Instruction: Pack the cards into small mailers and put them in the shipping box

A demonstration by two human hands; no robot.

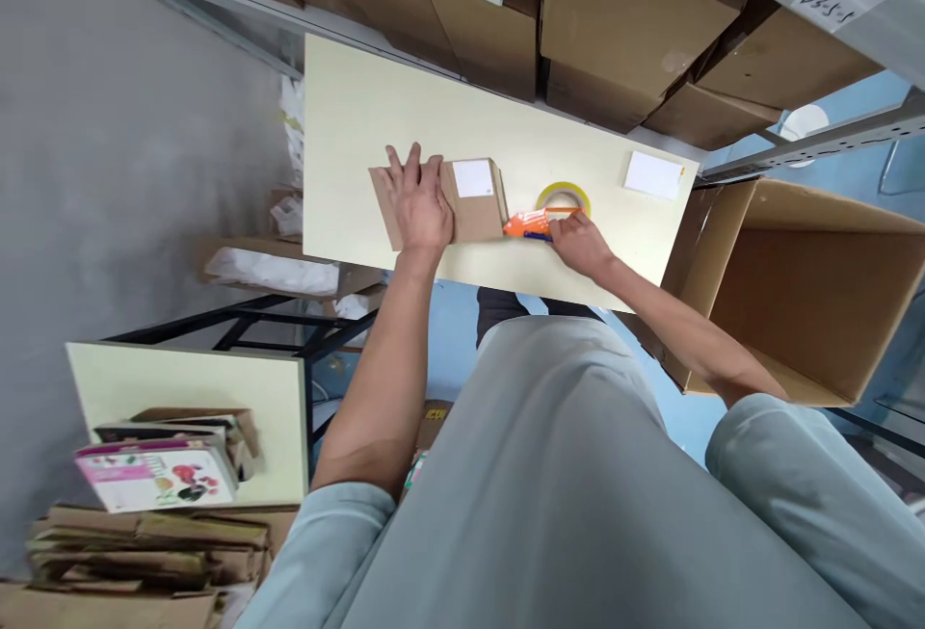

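Observation:
A small cardboard box (477,221) with a white label (473,178) lies on the pale tabletop, one flap (386,210) spread out to the left. My left hand (423,205) rests flat on the box and its flap, fingers apart. An orange tape dispenser (526,222) with a blue part and a yellow-rimmed tape roll (564,190) is at the box's right side. Closed around its handle is my right hand (578,242), which hides most of the grip. The dispenser's front end touches or nearly touches the box's right edge; I cannot tell which.
A white label stack or small white box (652,175) lies at the table's (347,109) right end. Large cartons (636,13) fill the shelf behind. An open carton (816,292) stands at the right. Books (159,470) and flattened cardboard (145,552) are at lower left.

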